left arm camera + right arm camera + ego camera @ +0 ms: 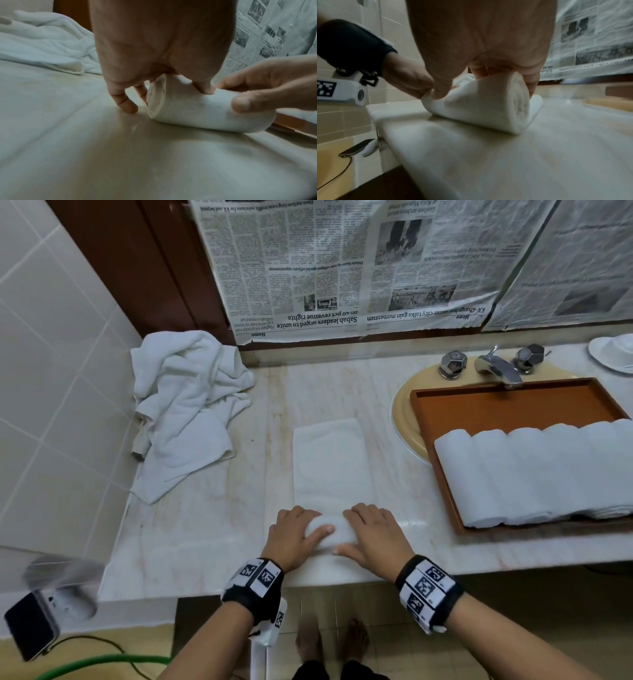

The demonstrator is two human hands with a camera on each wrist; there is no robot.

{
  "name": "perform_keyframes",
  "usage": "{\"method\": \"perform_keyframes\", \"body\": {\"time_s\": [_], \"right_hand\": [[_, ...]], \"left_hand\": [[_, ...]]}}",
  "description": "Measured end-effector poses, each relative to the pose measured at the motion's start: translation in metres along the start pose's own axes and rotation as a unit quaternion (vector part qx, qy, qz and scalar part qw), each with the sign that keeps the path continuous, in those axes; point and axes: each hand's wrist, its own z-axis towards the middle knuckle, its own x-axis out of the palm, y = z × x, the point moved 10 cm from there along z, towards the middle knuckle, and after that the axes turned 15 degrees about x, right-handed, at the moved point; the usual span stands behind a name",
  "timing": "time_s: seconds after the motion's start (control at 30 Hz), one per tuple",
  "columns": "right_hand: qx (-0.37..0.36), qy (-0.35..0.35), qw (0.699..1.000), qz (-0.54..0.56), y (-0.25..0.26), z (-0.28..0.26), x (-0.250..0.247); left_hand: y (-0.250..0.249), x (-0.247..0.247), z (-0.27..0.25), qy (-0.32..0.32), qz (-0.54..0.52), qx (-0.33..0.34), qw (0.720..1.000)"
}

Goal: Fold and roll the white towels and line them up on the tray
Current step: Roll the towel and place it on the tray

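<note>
Both hands are down on the towel (pixel 329 467), which lies folded into a long strip on the marble counter (pixel 212 529). The near end is coiled into a roll, and the left hand (pixel 294 537) and right hand (pixel 373 534) curl over that roll side by side, fingers on the far side, thumbs on the near side. So each hand is grasping the rolled end; neither is released.

The left wrist view gives what the head view hides: the spiral layers at the roll's left end (pixel 156 97), the little finger resting on bare marble just beside it, and the right hand's fingers (pixel 243 104) pressing the roll's top from the other side. The right wrist view shows the opposite end face (pixel 518 100), tightly wound, with the flat strip running away beyond the fingers.

Beyond the grip the unrolled strip stretches toward the wall. To the right of the hands sits the brown tray (pixel 445 474), resting over a yellow basin (pixel 404 419), with finished rolls (pixel 534 474) lined up side by side in it. Left and farther back lies a heap of loose towels (pixel 185 405). Newspaper (pixel 342 268) covers the wall behind, over the taps (pixel 493 364); white tile runs along the left.
</note>
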Motion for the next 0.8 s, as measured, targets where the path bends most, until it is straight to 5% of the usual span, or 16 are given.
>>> {"method": "perform_keyframes", "body": {"time_s": [0.23,0.37,0.43,0.57,0.7,0.8], "right_hand": [[0.051,0.175,0.961,0.207,-0.019,0.025,0.000],[0.081,0.229,0.939,0.245,-0.024,0.027,0.000],[0.089,0.187,0.957,0.204,-0.025,0.024,-0.001],[0.022,-0.017,0.999,0.017,-0.007,0.004,-0.016],[0.002,-0.005,1.000,-0.029,-0.001,0.006,-0.004],[0.013,0.064,0.998,-0.013,-0.006,0.019,0.001]], "left_hand": [[-0.016,-0.008,-0.006,-0.062,0.053,0.054,0.995],[-0.014,-0.001,-0.010,-0.038,0.093,0.081,0.992],[-0.012,-0.002,-0.007,-0.026,0.077,0.077,0.994],[-0.008,-0.005,0.004,-0.005,0.038,0.044,0.998],[-0.003,-0.002,0.005,0.019,-0.017,-0.018,1.000],[-0.014,-0.005,-0.002,0.006,0.081,0.015,0.997]]}}
